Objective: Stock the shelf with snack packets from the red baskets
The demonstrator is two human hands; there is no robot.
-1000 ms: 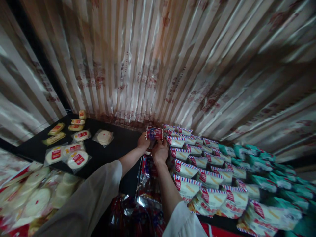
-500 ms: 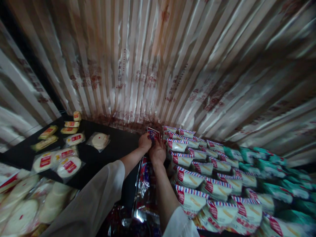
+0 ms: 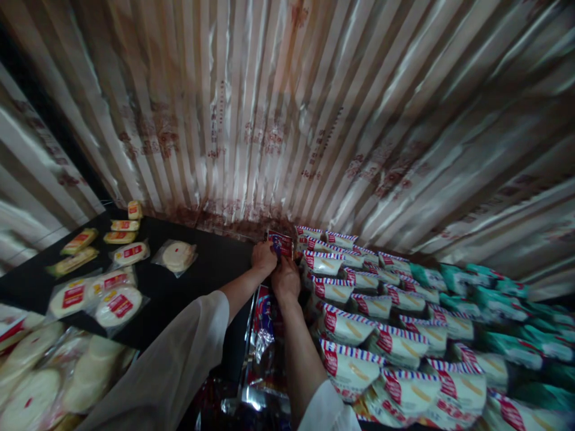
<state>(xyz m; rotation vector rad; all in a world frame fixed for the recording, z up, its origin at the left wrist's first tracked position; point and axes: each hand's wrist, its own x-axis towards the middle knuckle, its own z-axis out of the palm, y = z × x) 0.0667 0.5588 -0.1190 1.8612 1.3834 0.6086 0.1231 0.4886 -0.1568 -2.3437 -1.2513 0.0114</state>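
Observation:
My left hand [image 3: 264, 257] and my right hand [image 3: 286, 280] are close together near the back edge of the black surface. Their fingers are closed on the near end of a shiny red-and-blue packet [image 3: 286, 240]; part of the packet and the fingertips are hidden by the hands. Below them, between my forearms, lie more glossy red-and-blue packets [image 3: 265, 317]. Just right of my right hand begin rows of white bags with red-and-blue striped tops [image 3: 323, 263].
Wrapped round flat breads [image 3: 178, 256] and small yellow packages [image 3: 119, 237] lie on the black surface [image 3: 204, 263] at left. More bagged flat breads [image 3: 31, 395] fill the lower left corner. Green bags [image 3: 498, 305] stand far right. A pleated, printed curtain [image 3: 269, 120] hangs behind.
The view has shifted slightly, moving the left-hand goods a little left. Both hands stay at the packet, with only small finger movement, and more of the packets below is visible.

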